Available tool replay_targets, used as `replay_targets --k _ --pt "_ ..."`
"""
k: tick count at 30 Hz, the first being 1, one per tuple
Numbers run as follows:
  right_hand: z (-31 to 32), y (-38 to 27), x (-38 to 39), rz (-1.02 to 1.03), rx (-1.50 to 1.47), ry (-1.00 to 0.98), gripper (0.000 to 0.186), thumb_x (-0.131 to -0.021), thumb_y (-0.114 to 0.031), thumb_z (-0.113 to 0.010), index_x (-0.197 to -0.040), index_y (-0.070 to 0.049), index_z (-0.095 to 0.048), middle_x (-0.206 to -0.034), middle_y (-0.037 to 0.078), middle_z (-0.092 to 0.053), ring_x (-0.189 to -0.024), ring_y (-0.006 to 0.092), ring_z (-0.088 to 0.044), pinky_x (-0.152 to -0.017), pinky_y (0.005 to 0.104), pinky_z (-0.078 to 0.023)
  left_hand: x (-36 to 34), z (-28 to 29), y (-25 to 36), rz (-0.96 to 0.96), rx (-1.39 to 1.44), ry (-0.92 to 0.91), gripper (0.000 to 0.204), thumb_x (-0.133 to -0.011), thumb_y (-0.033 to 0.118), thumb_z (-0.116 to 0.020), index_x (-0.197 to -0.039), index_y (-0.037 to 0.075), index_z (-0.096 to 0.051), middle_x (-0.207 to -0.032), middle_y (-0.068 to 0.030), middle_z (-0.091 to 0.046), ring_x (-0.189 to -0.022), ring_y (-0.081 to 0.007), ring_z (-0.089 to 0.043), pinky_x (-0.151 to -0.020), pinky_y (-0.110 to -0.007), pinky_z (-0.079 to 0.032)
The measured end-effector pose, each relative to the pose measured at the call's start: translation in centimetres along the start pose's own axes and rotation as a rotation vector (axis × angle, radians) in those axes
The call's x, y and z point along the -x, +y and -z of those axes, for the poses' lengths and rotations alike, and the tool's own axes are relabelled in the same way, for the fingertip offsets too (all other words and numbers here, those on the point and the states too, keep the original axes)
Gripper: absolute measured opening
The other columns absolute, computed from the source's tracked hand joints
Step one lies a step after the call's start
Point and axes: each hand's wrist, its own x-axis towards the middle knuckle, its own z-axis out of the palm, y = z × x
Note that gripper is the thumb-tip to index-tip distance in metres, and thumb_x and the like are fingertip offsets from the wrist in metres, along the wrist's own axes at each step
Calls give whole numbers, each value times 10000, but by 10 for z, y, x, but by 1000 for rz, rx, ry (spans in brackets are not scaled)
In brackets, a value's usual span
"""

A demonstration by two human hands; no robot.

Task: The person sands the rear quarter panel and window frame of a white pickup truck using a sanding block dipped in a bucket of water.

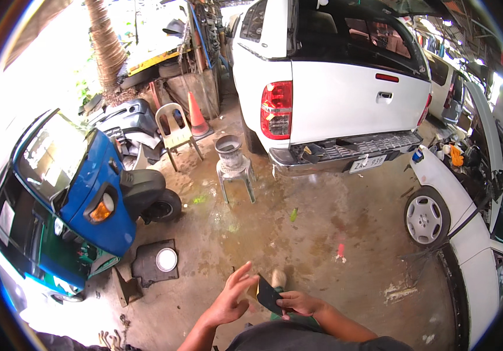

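Observation:
My right hand (299,303) grips a small dark flat sheet (269,296) at its right edge, with the thumb on top. The sheet stands tilted in front of my body, and a yellowish face shows along its left side. I cannot make out whether it is sandpaper or something else. My left hand (228,299) is raised just left of the sheet, its fingers stretched and apart. Its fingertips come close to the yellowish side; whether they touch is unclear. Below the sheet, part of a shoe (278,278) shows on the stained concrete floor.
A white pickup (336,96) stands ahead, its rear bumper (351,153) facing me. A blue three-wheeler (96,199) is at left, a white car (468,234) at right. Between them are a stool (237,175) bearing a pot, a plastic chair (175,136), a traffic cone (197,115) and a white round lid (166,260).

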Motion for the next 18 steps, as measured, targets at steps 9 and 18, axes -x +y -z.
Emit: replay_targets --k 9,18 --pt "96 -166 -200 -66 78 -81 277 -1008 -312 -576 -1046 -38 -595 -748 36 -630 -647 111 -603 -611 241 -472 -165 136 -116 6 -412 137 385 -608 -129 -721 -904 66 -570 -1000 -82 -691 -1113 -326 -636 -925 -418 -505" --pt "216 -264 -400 -98 461 64 414 -994 -462 -540 -1059 -65 -635 -900 20 -641 -749 99 -619 -643 260 -504 -238 213 -214 543 -279 597 151 -845 -5 -674 -948 20 -568 -873 -95 -626 -723 -192 -606 -638 -314 -489"
